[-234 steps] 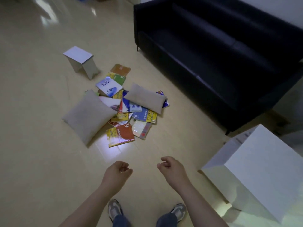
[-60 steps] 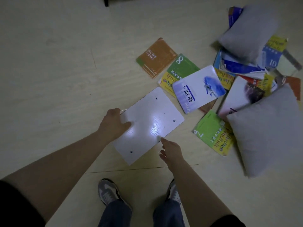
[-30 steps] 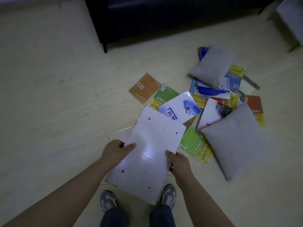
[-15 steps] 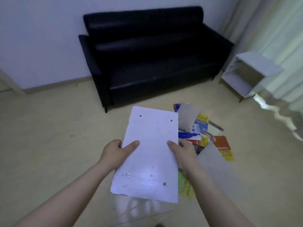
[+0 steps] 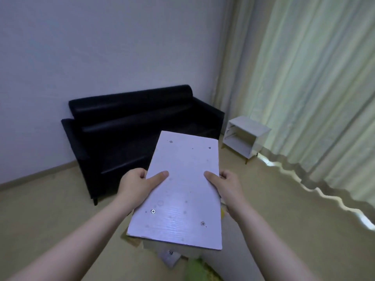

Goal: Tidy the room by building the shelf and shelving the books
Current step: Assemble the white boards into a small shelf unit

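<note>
Holding a white panel [image 5: 182, 191] face up in the air between both grips, long axis pointing away from the body. Clasping its left long edge with the left grip [image 5: 137, 182], left thumb [image 5: 160, 175] flat on the top face, fingers curled over the edge and hidden beneath. Clasping its right long edge with the right grip [image 5: 228, 184] the same way, right thumb [image 5: 210, 176] pressed on top. Grasping about mid-length on either side, opposite each other, with the far part of the panel reaching past the thumbs toward the sofa [image 5: 132, 126] and the near part reaching back toward the body. Showing two screws [image 5: 153, 211] in the near part of the face and small dark holes near the far edge. Held well above the floor [image 5: 40, 209], over scattered books [image 5: 196, 268], mostly hidden and blurred. Held well apart from the white open-fronted shelf [image 5: 243, 138], set right of the sofa and beside the curtain [image 5: 304, 98].
</note>
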The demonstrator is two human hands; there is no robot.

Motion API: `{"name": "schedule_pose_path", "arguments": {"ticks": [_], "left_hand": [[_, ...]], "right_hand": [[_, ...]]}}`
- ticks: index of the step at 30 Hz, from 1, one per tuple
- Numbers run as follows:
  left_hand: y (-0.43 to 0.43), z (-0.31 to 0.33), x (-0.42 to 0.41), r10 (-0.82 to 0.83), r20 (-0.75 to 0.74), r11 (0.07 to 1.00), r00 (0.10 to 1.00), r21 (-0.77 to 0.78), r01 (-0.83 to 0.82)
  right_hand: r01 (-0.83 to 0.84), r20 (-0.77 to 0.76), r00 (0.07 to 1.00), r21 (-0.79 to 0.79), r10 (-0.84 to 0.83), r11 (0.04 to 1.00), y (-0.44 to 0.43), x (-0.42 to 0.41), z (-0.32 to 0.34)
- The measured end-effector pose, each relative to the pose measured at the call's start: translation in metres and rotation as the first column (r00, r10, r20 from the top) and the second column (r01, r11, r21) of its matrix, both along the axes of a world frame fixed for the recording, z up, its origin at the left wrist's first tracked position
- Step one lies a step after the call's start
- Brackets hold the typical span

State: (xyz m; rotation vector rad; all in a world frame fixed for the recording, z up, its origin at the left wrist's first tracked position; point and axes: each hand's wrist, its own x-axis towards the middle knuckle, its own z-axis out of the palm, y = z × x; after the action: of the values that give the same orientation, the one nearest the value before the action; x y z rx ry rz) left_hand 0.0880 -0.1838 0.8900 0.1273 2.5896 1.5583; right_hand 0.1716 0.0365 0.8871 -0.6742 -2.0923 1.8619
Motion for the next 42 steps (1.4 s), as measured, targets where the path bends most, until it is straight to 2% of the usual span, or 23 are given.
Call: {"name": "schedule_pose_path", "arguments": {"ticks": [4, 7, 14, 24, 33, 42], "left_hand": [[0.017, 0.028, 0.007, -0.096, -0.077, 0.994, 0.992, 0.041, 0.099], [0.03, 0.043, 0.018, -0.16, -0.1, 0.982, 0.982, 0.086, 0.168], [0.085, 0.067, 0.049, -0.244, -0.154, 0.942, 0.957, 0.195, 0.272], [0.254, 0.071, 0.119, -0.365, -0.174, 0.878, 0.915, 0.262, 0.4], [0.426, 0.057, 0.205, -0.449, -0.147, 0.826, 0.881, 0.308, 0.472], [0.553, 0.041, 0.229, -0.499, -0.122, 0.802, 0.858, 0.31, 0.511]], "right_hand": [[0.11, -0.077, 0.991, 0.054, -0.105, 0.993, 0.006, 0.022, 0.031], [0.201, -0.147, 0.97, 0.036, -0.194, 0.979, 0.01, 0.043, 0.045], [0.303, -0.22, 0.931, 0.021, -0.292, 0.953, 0.05, 0.094, 0.071], [0.446, -0.3, 0.851, -0.025, -0.432, 0.895, 0.194, 0.19, 0.076], [0.546, -0.268, 0.804, -0.017, -0.53, 0.837, 0.339, 0.294, 0.082], [0.622, -0.239, 0.758, -0.01, -0.606, 0.783, 0.453, 0.326, 0.066]]}}
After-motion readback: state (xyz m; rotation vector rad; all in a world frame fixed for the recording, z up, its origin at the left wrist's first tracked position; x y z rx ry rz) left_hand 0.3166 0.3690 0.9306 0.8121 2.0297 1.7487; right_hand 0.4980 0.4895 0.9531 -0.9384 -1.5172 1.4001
